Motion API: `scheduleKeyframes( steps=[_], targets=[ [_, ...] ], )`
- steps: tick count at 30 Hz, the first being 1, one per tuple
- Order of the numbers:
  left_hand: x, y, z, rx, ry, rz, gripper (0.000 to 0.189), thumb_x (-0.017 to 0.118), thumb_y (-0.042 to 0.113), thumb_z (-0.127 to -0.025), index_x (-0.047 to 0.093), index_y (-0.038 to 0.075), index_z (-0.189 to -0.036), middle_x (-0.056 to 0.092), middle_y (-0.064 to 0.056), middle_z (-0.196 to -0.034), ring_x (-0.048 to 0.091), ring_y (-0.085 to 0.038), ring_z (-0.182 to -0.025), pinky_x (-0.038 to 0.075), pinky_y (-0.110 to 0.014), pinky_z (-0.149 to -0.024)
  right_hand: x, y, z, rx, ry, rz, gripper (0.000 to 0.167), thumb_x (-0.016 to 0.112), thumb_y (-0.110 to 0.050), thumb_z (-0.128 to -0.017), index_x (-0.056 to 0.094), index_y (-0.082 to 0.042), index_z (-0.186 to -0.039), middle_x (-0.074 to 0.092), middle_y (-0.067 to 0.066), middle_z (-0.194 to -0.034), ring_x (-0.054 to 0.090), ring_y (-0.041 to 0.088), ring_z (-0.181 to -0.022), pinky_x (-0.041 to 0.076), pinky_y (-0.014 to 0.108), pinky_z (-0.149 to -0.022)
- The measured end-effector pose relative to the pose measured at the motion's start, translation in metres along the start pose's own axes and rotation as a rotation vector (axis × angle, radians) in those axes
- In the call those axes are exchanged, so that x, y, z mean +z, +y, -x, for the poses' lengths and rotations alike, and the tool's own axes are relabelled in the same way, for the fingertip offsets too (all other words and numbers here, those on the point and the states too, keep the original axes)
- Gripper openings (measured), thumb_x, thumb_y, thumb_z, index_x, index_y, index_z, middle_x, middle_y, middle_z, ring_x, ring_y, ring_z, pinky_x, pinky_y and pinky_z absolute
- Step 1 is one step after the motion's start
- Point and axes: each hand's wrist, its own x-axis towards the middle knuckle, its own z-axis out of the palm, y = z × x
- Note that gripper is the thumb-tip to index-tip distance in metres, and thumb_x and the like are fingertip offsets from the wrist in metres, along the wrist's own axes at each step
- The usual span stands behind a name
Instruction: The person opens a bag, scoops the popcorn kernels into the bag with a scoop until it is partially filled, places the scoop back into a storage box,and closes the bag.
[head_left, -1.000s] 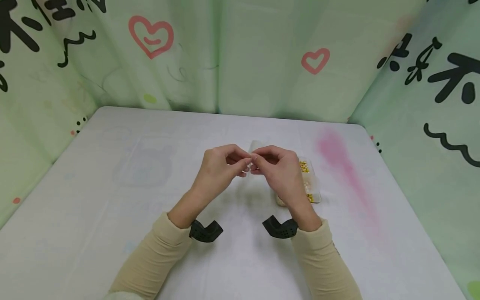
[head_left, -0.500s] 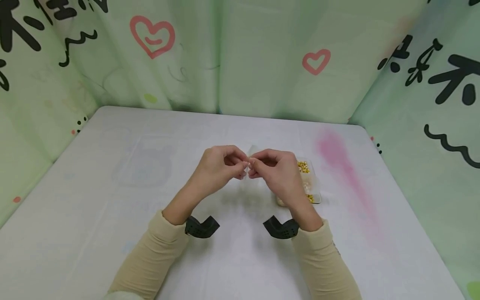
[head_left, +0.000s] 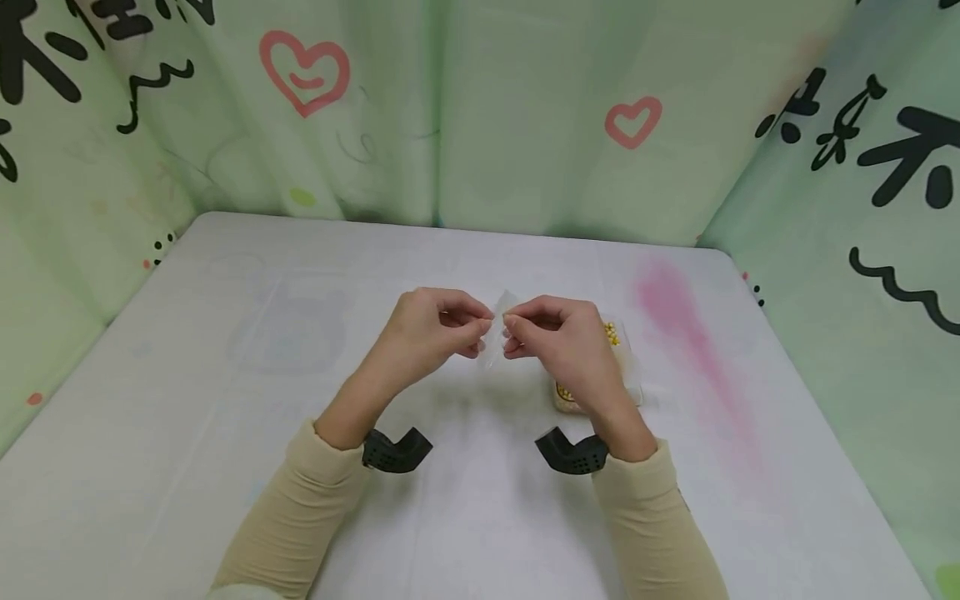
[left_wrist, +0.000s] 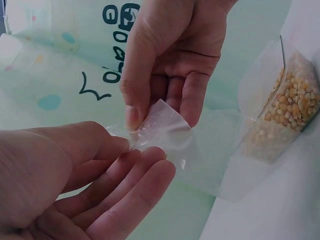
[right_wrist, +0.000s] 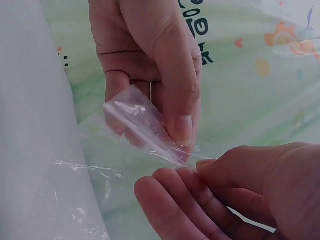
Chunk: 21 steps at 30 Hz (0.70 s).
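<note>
A thin clear plastic bag [head_left: 492,350] hangs between my two hands above the table. My left hand [head_left: 431,329] pinches one edge between thumb and forefinger. Opposite it, my right hand [head_left: 562,333] pinches the other edge, with a small gap between the fingertips. Seen from the left wrist, the plastic [left_wrist: 172,132] is creased near the pinch, and its lower part spreads toward the right. The right wrist view shows a folded flap of the bag [right_wrist: 137,112] in front of the left hand's fingers. No contents show in the bag.
Partly behind my right hand, a clear container [head_left: 633,387] stands on the white-covered table [head_left: 225,400]. Yellow corn kernels [left_wrist: 295,102] in it show through the see-through wall in the left wrist view. A green patterned curtain [head_left: 510,125] surrounds the table's far edge and sides.
My hands have drawn slightly apart, the left one moving left and the right one a little right. More of the clear plastic now shows between them.
</note>
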Motion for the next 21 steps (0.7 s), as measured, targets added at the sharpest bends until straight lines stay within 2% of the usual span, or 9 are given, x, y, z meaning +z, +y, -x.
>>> scheduleKeyframes(
  steps=[2, 8, 13, 17, 21],
  targets=[
    [0.0026, -0.0004, -0.0007, 0.01, -0.001, 0.004, 0.008, 0.071, 0.012, -0.091, 0.075, 0.009, -0.097, 0.075, -0.008, -0.089, 0.074, -0.019, -0.071, 0.06, -0.029, -0.068, 0.0007, 0.0001, -0.0013, 0.006, 0.0, -0.006, 0.017, 0.071, -0.015, -0.092, 0.072, 0.001, -0.098, 0.07, 0.019, -0.09, 0.072, 0.024, -0.073, 0.061, 0.036, -0.074],
    [0.0072, -0.001, -0.0022, 0.027, 0.0, 0.021, 0.007, 0.069, 0.011, -0.093, 0.074, 0.008, -0.095, 0.075, -0.013, -0.094, 0.074, -0.017, -0.071, 0.061, -0.029, -0.067, 0.0027, -0.0005, -0.0023, 0.017, -0.019, -0.023, 0.018, 0.071, -0.016, -0.092, 0.072, 0.0, -0.1, 0.07, 0.024, -0.099, 0.072, 0.023, -0.08, 0.061, 0.036, -0.076],
    [0.0058, -0.0011, -0.0023, 0.037, 0.008, 0.025, 0.008, 0.069, 0.014, -0.093, 0.074, 0.008, -0.093, 0.075, -0.015, -0.089, 0.073, -0.018, -0.068, 0.061, -0.03, -0.066, 0.0028, -0.0002, -0.0024, 0.005, -0.026, 0.017, 0.015, 0.069, -0.015, -0.093, 0.073, -0.002, -0.1, 0.071, 0.018, -0.094, 0.071, 0.022, -0.078, 0.061, 0.035, -0.076],
    [0.0036, -0.0005, -0.0009, 0.03, 0.011, -0.012, 0.012, 0.07, 0.017, -0.093, 0.074, 0.006, -0.093, 0.075, -0.009, -0.083, 0.073, -0.016, -0.067, 0.06, -0.029, -0.066, 0.0018, 0.0011, -0.0027, 0.005, -0.031, 0.033, 0.016, 0.068, -0.014, -0.094, 0.072, -0.001, -0.1, 0.071, 0.017, -0.092, 0.071, 0.021, -0.076, 0.061, 0.035, -0.075],
    [0.0018, 0.0007, 0.0008, 0.057, 0.023, -0.08, 0.01, 0.069, 0.017, -0.093, 0.074, 0.009, -0.091, 0.074, -0.002, -0.079, 0.072, -0.013, -0.066, 0.06, -0.028, -0.066, 0.0008, 0.0026, -0.0035, 0.002, -0.046, 0.029, 0.017, 0.066, -0.013, -0.095, 0.069, 0.003, -0.102, 0.071, 0.019, -0.093, 0.072, 0.022, -0.077, 0.061, 0.035, -0.075]
  ],
)
